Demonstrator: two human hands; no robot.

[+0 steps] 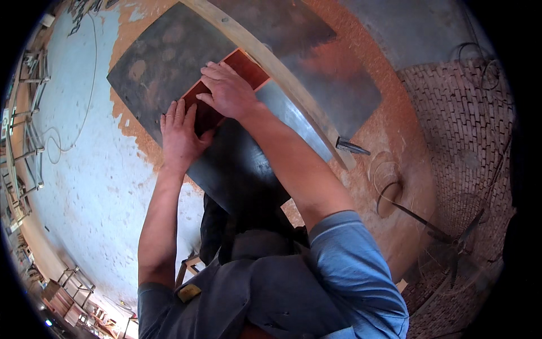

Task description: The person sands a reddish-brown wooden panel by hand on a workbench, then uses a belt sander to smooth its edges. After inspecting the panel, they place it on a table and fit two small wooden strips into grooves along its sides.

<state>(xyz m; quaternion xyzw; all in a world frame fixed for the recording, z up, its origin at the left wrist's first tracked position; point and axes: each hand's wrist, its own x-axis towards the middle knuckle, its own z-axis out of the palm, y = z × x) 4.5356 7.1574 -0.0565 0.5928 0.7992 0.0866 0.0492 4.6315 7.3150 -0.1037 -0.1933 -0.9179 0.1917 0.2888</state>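
A shallow red-brown wooden box [250,69] with bright orange-red edges lies at a slant on a dark, smooth sheet [169,51]. My left hand [182,133] grips its near-left end, fingers over the far long edge and thumb toward the near side. Farther along, my right hand [228,90] holds the same far edge, fingers bent over it and thumb low. Both palms hide part of the box, so its inside shows only in pieces. Against the box's right end runs a long pale wooden bar [293,96].
A dark pointed metal piece [353,147] lies by the bar's near end. Reddish dust covers the worktop [367,62] around another dark patch. A metal stand with spread legs [455,242] is on the brick floor [451,113] at right; a thin cable [90,96] and metal frames [34,118] are at left.
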